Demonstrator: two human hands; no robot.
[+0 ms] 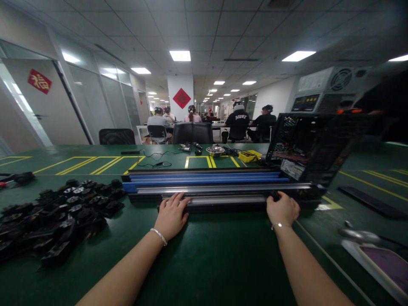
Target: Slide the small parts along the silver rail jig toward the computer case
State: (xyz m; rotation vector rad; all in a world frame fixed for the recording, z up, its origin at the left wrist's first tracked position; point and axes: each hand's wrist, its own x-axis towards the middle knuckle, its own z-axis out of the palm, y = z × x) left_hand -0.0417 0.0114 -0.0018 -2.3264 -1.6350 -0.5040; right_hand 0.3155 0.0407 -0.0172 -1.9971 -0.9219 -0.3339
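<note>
Several long bars, dark ones and a blue bar (204, 180), lie side by side across the green table. The nearest is a long black bar (226, 203) with a shiny grey top. My left hand (172, 214) is at its left end, fingers laid over the top and thumb on the near side. My right hand (283, 209) grips the right end with curled fingers. Both palms hide parts of the bar. Whether the bar touches the table under my hands I cannot tell.
A heap of black parts (73, 212) lies at left. An opened computer case (315, 144) carries power supplies (331, 80) at right. Behind the bars are a metal bowl (215, 150), a yellow tray (250, 156) and cables. A white-framed device (379, 263) lies at near right. People sit farther back.
</note>
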